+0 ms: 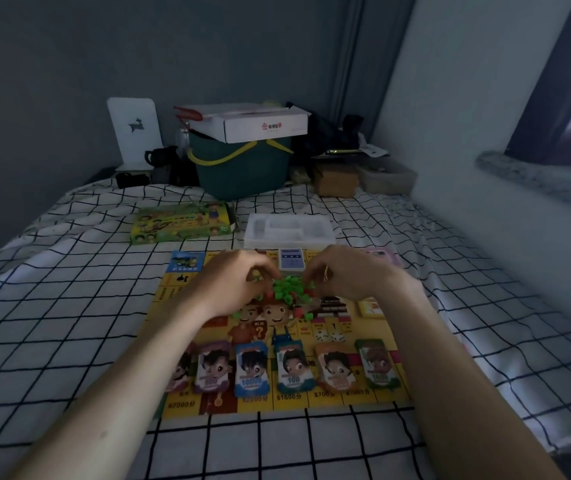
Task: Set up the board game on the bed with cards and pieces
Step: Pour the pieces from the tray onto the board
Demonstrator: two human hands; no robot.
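Green and red house pieces [286, 289] are sitting heaped mid-board on the game board [386, 344], which is lying on the checked bed [69, 306]. Best sorted by colour in small pinches, not scattering onto the bedding. Left hand [234, 284] and right hand [341, 275] are both reaching in from the sides, fingers curled into the pile, apparently pinching pieces; exact grasp blurred. 6 character cards [289, 367] are lining the near edge.

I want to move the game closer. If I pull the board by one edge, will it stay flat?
Probably not. The board looks thin, like a printed sheet, and lies on a soft bed, so it would likely bend or wrinkle. The loose green pieces piled in its middle, the dice and the standing character cards would probably slide or topple.
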